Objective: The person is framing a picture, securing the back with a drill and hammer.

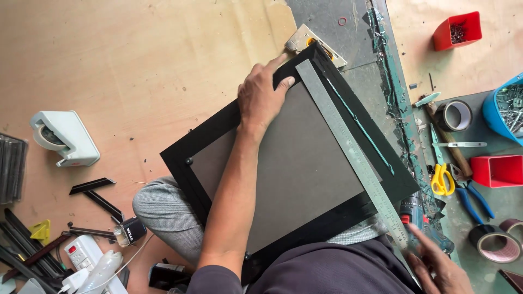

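A black picture frame (218,128) with a grey backing board (297,163) lies face down across my lap and the floor. My left hand (261,98) presses flat on the frame's upper corner, fingers spread over the black edge. A long steel ruler (348,149) lies diagonally along the frame's right side. My right hand (438,267) rests at the ruler's lower end, next to a cordless drill (422,218); whether it grips the ruler is unclear.
A white tape dispenser (62,136) and black frame offcuts (95,193) lie on the left. To the right sit yellow-handled scissors (442,177), blue pliers (474,198), tape rolls (456,115), red bins (457,30) and a blue tub (504,111) of hardware.
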